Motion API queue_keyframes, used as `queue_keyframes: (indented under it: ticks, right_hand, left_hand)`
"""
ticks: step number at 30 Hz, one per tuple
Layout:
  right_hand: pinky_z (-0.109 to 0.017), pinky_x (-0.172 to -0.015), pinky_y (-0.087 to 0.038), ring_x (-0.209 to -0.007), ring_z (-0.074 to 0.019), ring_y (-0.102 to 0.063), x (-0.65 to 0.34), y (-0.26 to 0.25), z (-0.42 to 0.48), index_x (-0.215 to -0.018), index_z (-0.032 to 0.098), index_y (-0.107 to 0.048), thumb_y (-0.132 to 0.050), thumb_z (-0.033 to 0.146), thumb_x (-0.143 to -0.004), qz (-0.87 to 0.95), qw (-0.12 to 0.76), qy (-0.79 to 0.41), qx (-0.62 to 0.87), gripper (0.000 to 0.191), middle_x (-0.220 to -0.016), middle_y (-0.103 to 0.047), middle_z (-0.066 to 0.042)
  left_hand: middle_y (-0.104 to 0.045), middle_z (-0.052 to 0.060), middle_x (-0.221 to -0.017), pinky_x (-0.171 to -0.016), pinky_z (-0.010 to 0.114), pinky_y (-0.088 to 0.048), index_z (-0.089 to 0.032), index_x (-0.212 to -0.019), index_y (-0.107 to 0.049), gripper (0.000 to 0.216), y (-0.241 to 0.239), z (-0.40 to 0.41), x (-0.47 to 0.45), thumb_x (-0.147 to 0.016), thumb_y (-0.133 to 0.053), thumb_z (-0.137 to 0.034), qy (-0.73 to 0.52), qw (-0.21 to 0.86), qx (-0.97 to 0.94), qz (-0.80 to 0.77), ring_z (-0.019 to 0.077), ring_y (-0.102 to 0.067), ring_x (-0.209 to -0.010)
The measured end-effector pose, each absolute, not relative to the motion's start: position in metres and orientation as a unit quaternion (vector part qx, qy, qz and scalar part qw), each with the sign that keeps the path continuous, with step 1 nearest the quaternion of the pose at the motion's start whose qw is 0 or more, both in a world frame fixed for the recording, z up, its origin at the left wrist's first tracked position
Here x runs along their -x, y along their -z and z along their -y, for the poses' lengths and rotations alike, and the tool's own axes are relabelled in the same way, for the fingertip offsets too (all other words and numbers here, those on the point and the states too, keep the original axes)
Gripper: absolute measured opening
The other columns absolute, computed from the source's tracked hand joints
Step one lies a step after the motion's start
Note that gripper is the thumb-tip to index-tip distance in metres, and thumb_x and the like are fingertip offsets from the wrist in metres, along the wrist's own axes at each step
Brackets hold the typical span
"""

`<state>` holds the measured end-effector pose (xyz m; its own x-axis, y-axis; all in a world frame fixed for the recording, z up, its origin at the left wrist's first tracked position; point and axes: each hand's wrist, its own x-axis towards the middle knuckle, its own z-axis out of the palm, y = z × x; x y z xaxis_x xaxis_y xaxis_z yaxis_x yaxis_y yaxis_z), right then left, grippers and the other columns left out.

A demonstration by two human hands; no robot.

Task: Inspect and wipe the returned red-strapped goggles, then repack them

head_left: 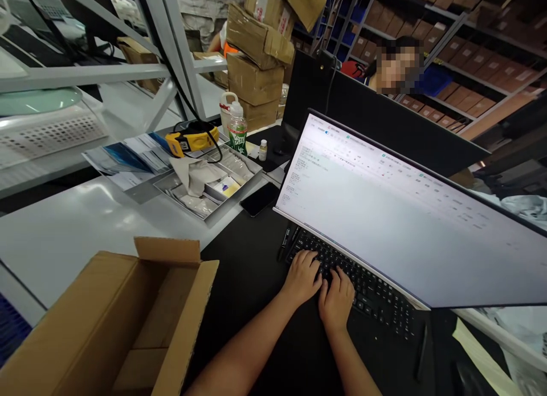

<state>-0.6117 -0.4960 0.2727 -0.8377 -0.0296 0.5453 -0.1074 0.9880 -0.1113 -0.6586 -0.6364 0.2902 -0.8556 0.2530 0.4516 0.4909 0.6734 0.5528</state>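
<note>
Cardboard box point(85, 313), left hand point(300, 281) and right hand point(337, 305) on keyboard point(376, 290) — fingers point(308, 258) parted, phone point(259, 199), monitor point(376, 213) behind

We see a black keyboard point(376, 296) with pale markings, a whitish screen point(384, 225), brown box point(96, 322) and green-and-white bottle point(237, 133).

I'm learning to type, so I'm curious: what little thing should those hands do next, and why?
Probably press a key: the left hand and right hand are both at the keyboard, palms down over its keys, and the lit monitor behind it shows lines of text.
</note>
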Motion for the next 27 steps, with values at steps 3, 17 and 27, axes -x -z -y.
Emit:
queue_keyframes:
  ticks: [3,17,27]
  right_hand:
    - [-0.051,-0.099,-0.041,-0.119,-0.0328,-0.051,0.6115,-0.2739,0.4967,-0.124,0.012,-0.056,-0.041,0.033,-0.101,0.956,0.282,-0.076,-0.033,0.035,-0.131,-0.058,-0.02]
    - [-0.049,-0.102,-0.04,-0.121,-0.0312,-0.049,0.6113,-0.2757,0.4954,-0.123,0.011,-0.057,-0.045,0.03,-0.1,0.96,0.269,-0.08,-0.013,0.032,-0.132,-0.057,-0.019]
    - [-0.049,-0.104,-0.038,-0.123,-0.0311,-0.047,0.6093,-0.2756,0.4952,-0.122,0.011,-0.059,-0.048,0.029,-0.098,0.957,0.27,-0.099,0.029,0.032,-0.133,-0.056,-0.019]
  left_hand:
    - [-0.063,0.012,-0.123,-0.109,0.053,-0.046,-0.019,-0.098,-0.062,0.021,-0.2934,0.6372,0.6586,-0.078,-0.062,-0.015,0.35,0.167,0.204,0.899,0.0296,-0.057,-0.119]
    - [-0.062,0.013,-0.124,-0.11,0.052,-0.045,-0.017,-0.101,-0.063,0.02,-0.2917,0.6329,0.6584,-0.081,-0.063,-0.017,0.342,0.163,0.205,0.902,0.0303,-0.054,-0.121]
    - [-0.062,0.012,-0.123,-0.108,0.053,-0.046,-0.019,-0.101,-0.061,0.019,-0.2888,0.6313,0.6604,-0.082,-0.063,-0.017,0.331,0.173,0.216,0.902,0.0309,-0.054,-0.12]
